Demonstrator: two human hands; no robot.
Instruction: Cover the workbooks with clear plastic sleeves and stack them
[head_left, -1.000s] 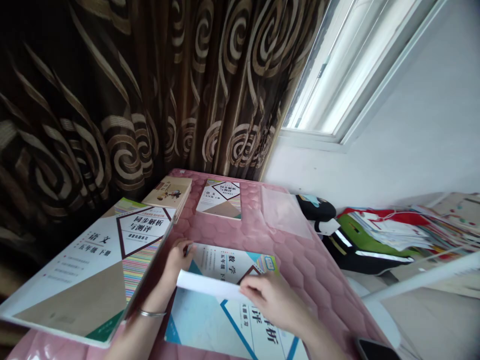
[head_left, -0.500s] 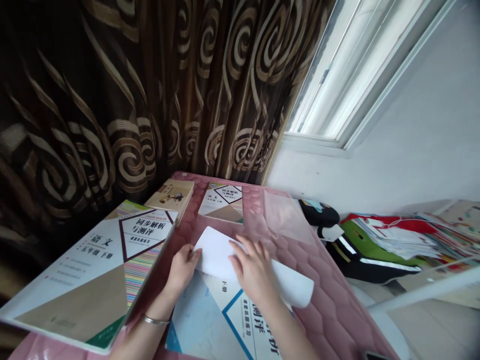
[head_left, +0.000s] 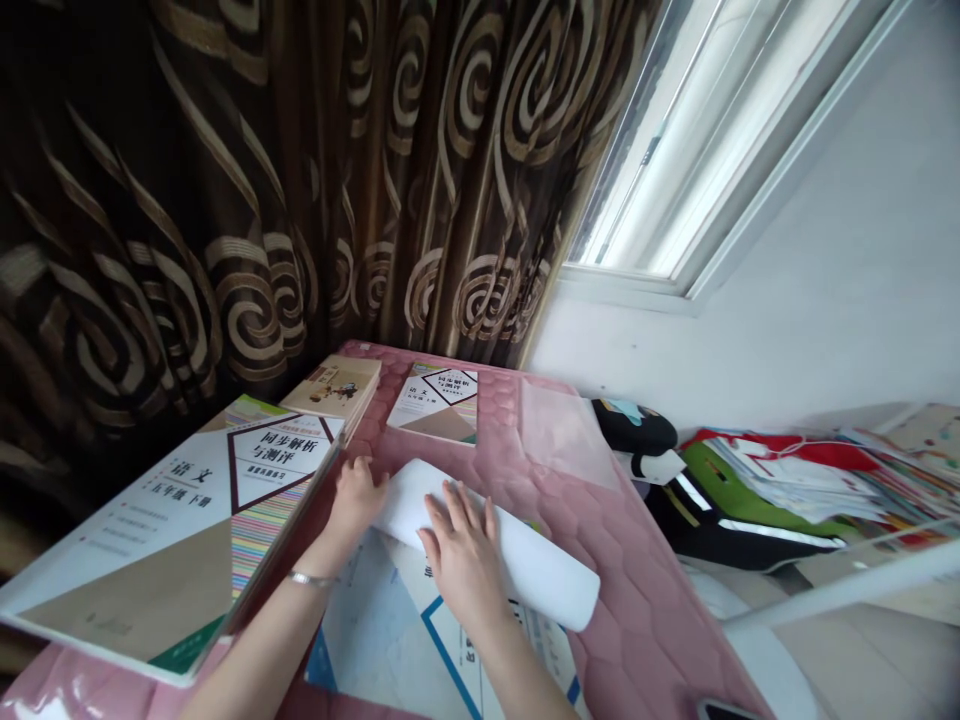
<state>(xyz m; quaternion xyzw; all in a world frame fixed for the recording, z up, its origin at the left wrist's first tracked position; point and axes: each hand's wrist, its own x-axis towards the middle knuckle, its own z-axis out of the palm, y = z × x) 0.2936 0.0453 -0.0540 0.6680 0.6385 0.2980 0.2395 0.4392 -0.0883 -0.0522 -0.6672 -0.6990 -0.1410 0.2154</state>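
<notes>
A white sheet (head_left: 544, 565), curled over into a wide roll, lies across a blue and white workbook (head_left: 390, 620) on the pink quilted surface. At the roll's upper left end is my left hand (head_left: 360, 500), its fingers bent and closed about the sheet's edge; the fingertips are partly hidden. My right hand (head_left: 465, 560) rests flat on the middle of the roll with its fingers spread. Part of the workbook's cover is hidden under the sheet and my right forearm. A silver bracelet (head_left: 309, 579) circles my left wrist.
To the left lies a large workbook (head_left: 172, 540) in a clear cover, with a tan book (head_left: 337, 385) behind it. A smaller workbook (head_left: 436, 402) and a translucent plastic sheet (head_left: 566, 430) lie farther back. Bags and papers (head_left: 795, 475) fill the right side; a phone-like dark object (head_left: 724, 711) is near the front.
The white sheet's roll has come down and left toward me and looks rounder. My right hand has shifted left along it, fingers more spread. My left hand has moved slightly up and left.
</notes>
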